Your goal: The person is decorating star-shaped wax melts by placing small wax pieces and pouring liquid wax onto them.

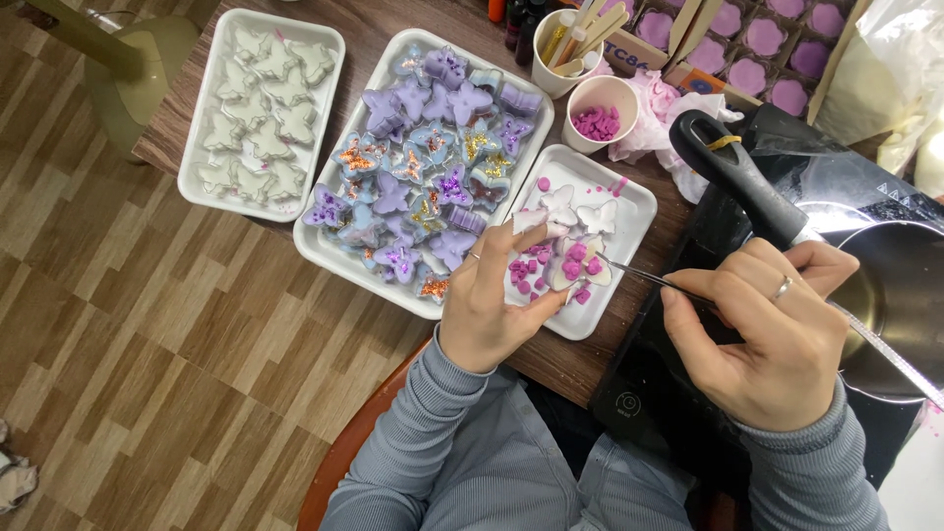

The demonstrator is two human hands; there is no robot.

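Left hand [489,310] pinching a white butterfly-shaped mould [578,264] over the small white rectangular tray [629,231], right hand [777,329] closed on thin metal tweezers [644,276]: a slip could scatter the pink wax pellets [526,273].

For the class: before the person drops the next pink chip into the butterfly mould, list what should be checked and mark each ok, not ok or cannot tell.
1. Left hand steadies the butterfly mould: ok.
2. Right hand grips the tweezers: ok.
3. Tweezer tip over the mould: ok.
4. Chip held in the tip: cannot tell.
5. Spare pink chips on the small white tray: ok.
6. Pan handle clear of the right hand: not ok, it lies close.
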